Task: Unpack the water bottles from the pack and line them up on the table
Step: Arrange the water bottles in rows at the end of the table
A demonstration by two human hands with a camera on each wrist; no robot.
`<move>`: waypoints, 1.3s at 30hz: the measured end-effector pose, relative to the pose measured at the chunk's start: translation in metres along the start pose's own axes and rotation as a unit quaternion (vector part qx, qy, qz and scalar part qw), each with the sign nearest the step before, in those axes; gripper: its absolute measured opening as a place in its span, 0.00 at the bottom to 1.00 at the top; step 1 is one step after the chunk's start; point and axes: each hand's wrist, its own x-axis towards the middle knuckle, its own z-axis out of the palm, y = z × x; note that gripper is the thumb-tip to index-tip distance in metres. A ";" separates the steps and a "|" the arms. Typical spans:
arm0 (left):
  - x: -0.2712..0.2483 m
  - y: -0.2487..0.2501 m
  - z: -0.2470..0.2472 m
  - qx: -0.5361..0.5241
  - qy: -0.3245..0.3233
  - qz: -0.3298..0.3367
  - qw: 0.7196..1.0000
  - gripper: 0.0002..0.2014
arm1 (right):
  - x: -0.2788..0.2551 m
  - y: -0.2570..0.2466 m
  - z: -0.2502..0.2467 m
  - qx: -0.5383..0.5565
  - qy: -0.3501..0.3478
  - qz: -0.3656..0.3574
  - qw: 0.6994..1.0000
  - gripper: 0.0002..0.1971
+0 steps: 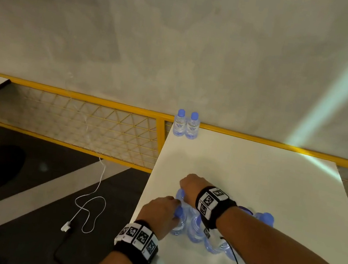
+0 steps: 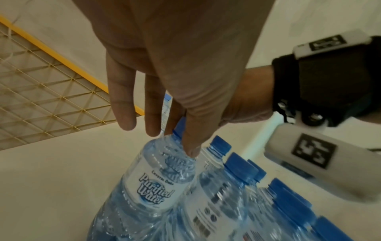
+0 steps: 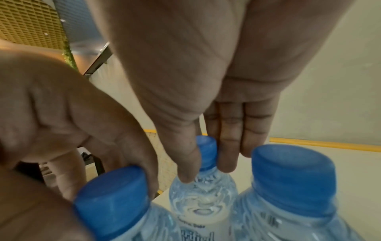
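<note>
Grabbing 2 more bottles at once here: the left hand [image 1: 159,214] pinches the cap of one bottle [image 2: 156,177] at the pack's left side, and the right hand [image 1: 190,187] has its fingers [image 3: 227,146] closed round the neck of another bottle [image 3: 203,192] at its far corner. The pack [image 1: 210,232] sits near the counter's [image 1: 261,190] front-left edge, and 2 unpacked bottles [image 1: 186,124] already stand touching at the far-left corner. I'd guess the next move is pulling both straight up out of the wrap, then setting them beside that pair to extend the line
</note>
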 end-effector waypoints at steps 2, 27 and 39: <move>0.008 -0.010 -0.007 -0.015 -0.005 -0.004 1.000 0.10 | 0.003 0.006 -0.004 0.013 0.013 0.006 1.000 0.13; 0.234 -0.065 -0.077 -0.047 0.119 -0.122 0.984 0.08 | 0.147 0.091 -0.055 0.128 0.125 0.101 0.979 0.15; 0.300 -0.057 -0.106 -0.062 0.086 -0.113 0.988 0.09 | 0.213 0.100 -0.075 0.492 0.138 0.194 0.837 0.20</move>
